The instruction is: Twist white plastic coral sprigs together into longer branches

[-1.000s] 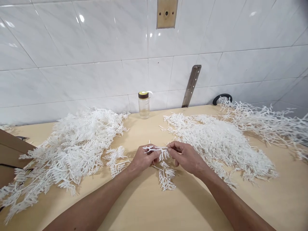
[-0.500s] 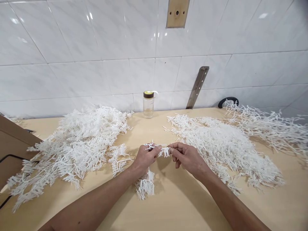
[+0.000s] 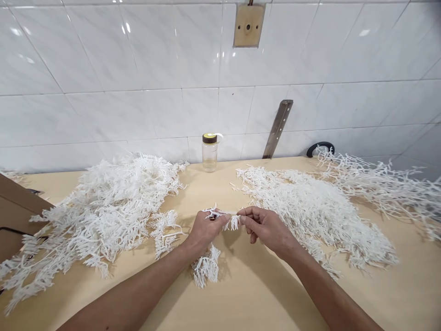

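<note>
A small white branching plastic sprig (image 3: 234,223) spans the gap between my hands above the middle of the table. My left hand (image 3: 207,228) is closed on it, thumb against fingers, with a forked white end poking out above the knuckles. The fingertips of my right hand (image 3: 267,228) pinch the sprig's other end. Below my left wrist lies a loose white clump (image 3: 206,266) of fringed pieces, partly hidden by the forearm. Left of that hand is another small branched piece (image 3: 166,231), at the edge of the big left heap (image 3: 117,207).
To the right lies a heap of short white pieces (image 3: 317,211), with longer bare-looking white branches (image 3: 386,184) behind it. A clear bottle (image 3: 209,158) and a leaning metal strip (image 3: 277,131) stand by the tiled wall. A brown box-like object (image 3: 20,207) is at far left.
My view has shifted slightly, so everything sits a little further left. Both hands keep hold of the sprig in nearly the same pose.
</note>
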Available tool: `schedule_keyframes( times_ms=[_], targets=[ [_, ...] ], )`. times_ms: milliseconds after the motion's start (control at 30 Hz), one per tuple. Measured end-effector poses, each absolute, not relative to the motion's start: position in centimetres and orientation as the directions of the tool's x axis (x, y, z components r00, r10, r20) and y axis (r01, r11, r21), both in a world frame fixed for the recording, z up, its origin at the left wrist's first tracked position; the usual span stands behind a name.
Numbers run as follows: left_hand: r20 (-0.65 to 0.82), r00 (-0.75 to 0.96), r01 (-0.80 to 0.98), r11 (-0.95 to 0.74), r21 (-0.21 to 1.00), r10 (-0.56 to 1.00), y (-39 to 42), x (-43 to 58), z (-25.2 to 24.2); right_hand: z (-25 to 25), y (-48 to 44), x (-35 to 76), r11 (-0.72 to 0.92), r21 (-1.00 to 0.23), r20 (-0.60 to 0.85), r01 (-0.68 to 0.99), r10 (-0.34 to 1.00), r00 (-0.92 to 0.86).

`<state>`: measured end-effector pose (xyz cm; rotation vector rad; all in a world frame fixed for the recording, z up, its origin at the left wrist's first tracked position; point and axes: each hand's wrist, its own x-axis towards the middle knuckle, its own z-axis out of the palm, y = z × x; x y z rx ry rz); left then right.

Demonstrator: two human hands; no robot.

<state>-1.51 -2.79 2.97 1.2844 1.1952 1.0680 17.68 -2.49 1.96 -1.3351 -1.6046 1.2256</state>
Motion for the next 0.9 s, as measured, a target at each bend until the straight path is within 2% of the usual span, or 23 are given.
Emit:
schedule_keyframes(
  times_ms=[133,367,600,800,900],
  targets=[
    [-0.046,0.058,0.095,0.041,0.995,0.997,-2.9,-1.5,3.0,2.1,-2.6,17.9,0.025,-0.925,-0.083,0.379,0.961,-0.265],
    [-0.055,0.075,0.069,0.050,0.996,0.996,-2.9,-1.4,3.1,1.9,-2.4,18.1,0.067,-0.955,0.009,0.290,0.981,-0.195],
    [-0.043,0.060,0.067,0.039,0.997,0.997,-2.6,-1.5,2.6,2.3,-2.6,17.7,0.071,-0.954,-0.003,0.290,0.968,-0.249],
    [0.105,-0.035,0.147,-0.099,0.984,0.994,-2.6,-1.4,1.7,2.5,-3.0,17.8,0.143,-0.947,0.107,0.287,0.985,-0.137],
    [0.184,-0.045,0.186,-0.173,0.967,0.982,-2.9,-1.2,1.5,2.8,-3.3,17.5,0.167,-0.942,0.128,0.292,0.981,-0.148]
  ],
)
